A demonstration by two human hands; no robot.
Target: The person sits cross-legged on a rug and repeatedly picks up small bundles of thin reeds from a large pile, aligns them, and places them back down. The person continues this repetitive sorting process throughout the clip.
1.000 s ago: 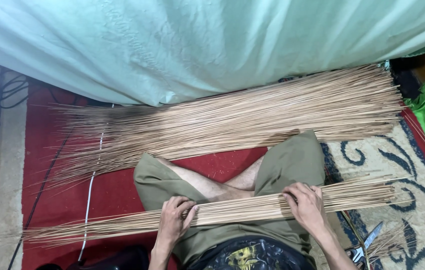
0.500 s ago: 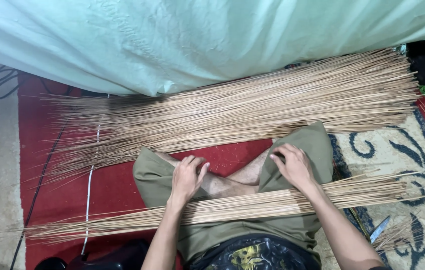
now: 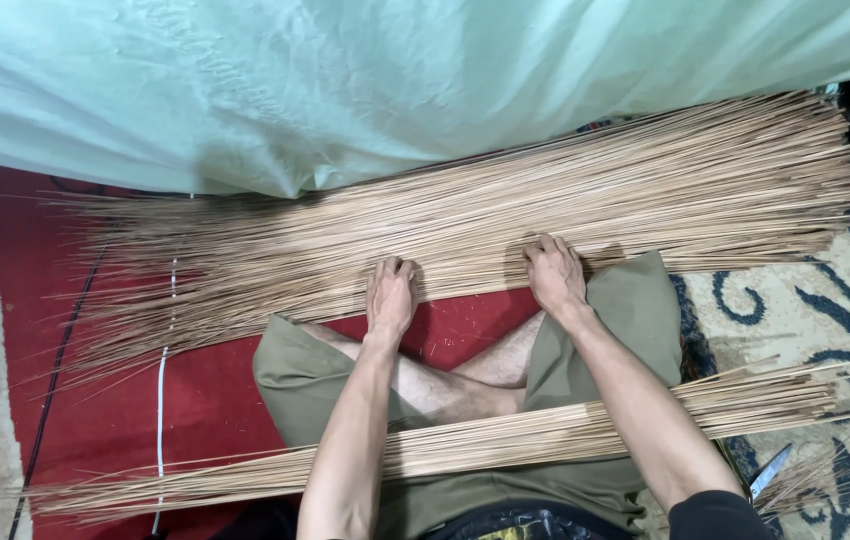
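Left hand [image 3: 391,293] pressed flat, fingers spread and together on nothing, palm down on the near edge of the big fan of long pale straw-coloured sticks [image 3: 505,225]. Right hand [image 3: 553,272] likewise open and flat on the same pile, a little further right, gripping no stick. Both off the smaller bundle of the same thin sticks [image 3: 505,445], held a second ago and now lying loose across the lap (over the olive-green shorts [image 3: 635,310]), running from near left to right. Reach shifted from near bundle to far pile, then: lap bundle set down, work now on the large heap.

Beyond the heap, a pale green sheet of cloth [image 3: 365,90] draped over its far side. Under everything, a red mat [image 3: 215,400], with a white cord [image 3: 161,400] down its left part. At near right, a patterned cream-and-blue rug [image 3: 795,310] and metal scissor blades [image 3: 769,470].
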